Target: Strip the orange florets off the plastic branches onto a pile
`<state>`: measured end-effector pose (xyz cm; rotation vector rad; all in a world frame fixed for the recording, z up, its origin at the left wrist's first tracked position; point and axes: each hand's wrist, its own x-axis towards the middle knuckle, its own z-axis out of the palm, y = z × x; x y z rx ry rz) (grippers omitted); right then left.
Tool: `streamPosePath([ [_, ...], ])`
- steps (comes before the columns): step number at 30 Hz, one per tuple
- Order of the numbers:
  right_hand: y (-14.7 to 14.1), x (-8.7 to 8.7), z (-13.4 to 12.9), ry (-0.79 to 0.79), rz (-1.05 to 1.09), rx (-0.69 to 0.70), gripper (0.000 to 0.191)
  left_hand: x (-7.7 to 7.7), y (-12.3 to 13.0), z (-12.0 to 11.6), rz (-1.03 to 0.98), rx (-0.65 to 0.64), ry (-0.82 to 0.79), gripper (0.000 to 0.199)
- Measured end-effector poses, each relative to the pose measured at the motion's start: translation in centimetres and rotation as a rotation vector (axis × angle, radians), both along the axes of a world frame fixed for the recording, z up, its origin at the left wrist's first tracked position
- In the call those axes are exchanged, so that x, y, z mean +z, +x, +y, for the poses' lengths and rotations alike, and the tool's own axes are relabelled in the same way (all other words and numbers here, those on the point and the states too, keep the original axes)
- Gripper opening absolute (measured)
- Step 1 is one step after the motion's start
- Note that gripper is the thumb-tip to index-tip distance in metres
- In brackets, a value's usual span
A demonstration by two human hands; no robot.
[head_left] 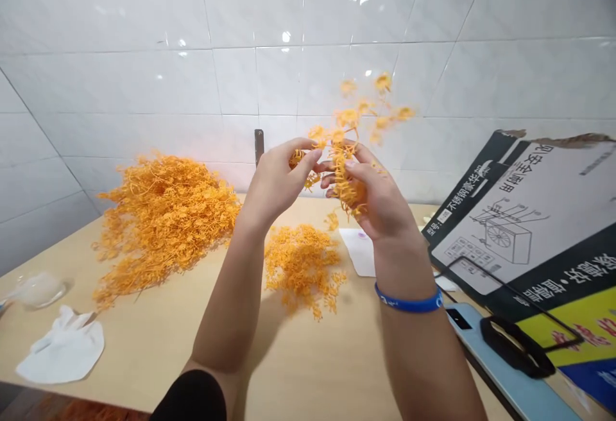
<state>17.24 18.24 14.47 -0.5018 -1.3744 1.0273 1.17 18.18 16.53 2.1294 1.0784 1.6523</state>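
Raised above the table, my left hand [280, 177] pinches an orange plastic flower piece [316, 135] between thumb and forefinger. My right hand [385, 199], with a blue wristband, is closed on a bunch of orange plastic flower sprigs [345, 180]. Their upper heads fan out toward the wall and are blurred. The two hands' fingertips nearly meet, and where one piece ends and the other begins is hard to see. Under the hands lies a small pile of orange flower pieces [303, 264]. A much larger heap of orange sprigs [166, 215] is to the left.
A crumpled white tissue [62, 347] and a clear plastic item [38, 289] lie at the left. White paper [359, 251] sits beneath my right wrist. On the right are a printed carton [520, 228], a light-blue phone [510, 357] and a black strap [517, 347]. A tiled wall [144, 81] stands behind.
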Motion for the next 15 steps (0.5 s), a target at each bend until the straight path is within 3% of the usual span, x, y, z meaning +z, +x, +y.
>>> streamPosePath([
  [4,0.3,0.5,-2.5,0.023,-0.067,-0.052,0.039,0.3,-0.3,-3.1,0.002,-0.056,0.037,0.026],
  [9,1.1,1.1,-4.6,0.016,-0.086,-0.047,0.041,0.7,0.5,-4.8,-0.091,-0.203,0.082,0.030],
  [15,1.3,1.1,-6.2,0.101,-0.104,-0.132,0.032,0.4,1.7,-5.2,-0.122,-0.528,0.000,0.040],
])
